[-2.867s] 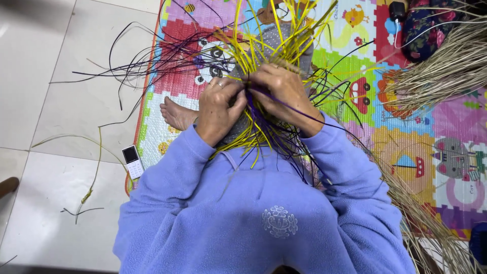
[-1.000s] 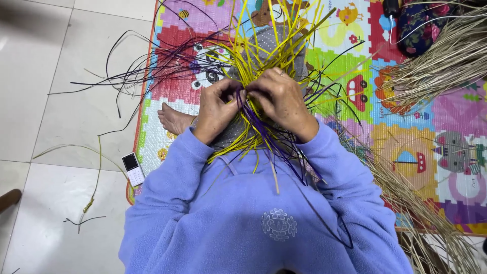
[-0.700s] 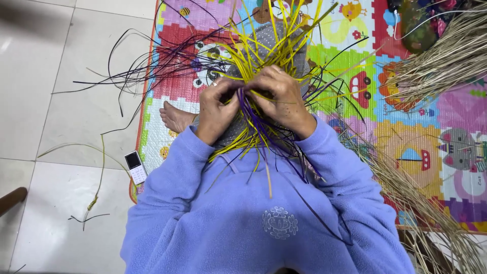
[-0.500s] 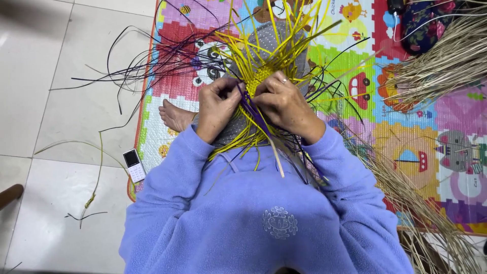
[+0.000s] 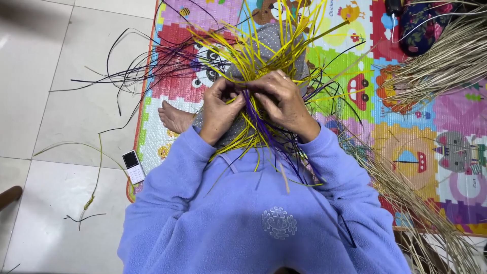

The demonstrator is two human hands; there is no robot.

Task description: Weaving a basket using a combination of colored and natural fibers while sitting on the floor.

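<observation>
Left hand [image 5: 219, 109] and right hand [image 5: 283, 101] side by side, each grip clamped on the bundle of yellow and purple strips [image 5: 253, 76]. Strips fanning outward beyond the grip, loose ends trailing below it over the purple fleece [image 5: 253, 218]. Far left of the grip, small phone [image 5: 134, 166] on tiled floor [image 5: 56, 122]; right of it, pale straw [image 5: 446, 61] on the play mat [image 5: 431, 132].

Both hands meet at the centre over the lap, the left hand [image 5: 219, 110] just beside the right hand [image 5: 284, 104], with the bundle of strips [image 5: 264, 61] fanning away between them. A bare foot [image 5: 175, 117] lies left of the hands on the play mat [image 5: 436, 132] (mat edge toward the tiled floor [image 5: 61, 101]). A small phone [image 5: 134, 166] lies at the mat's left edge, and loose straw [image 5: 446, 61] lies far right.
</observation>
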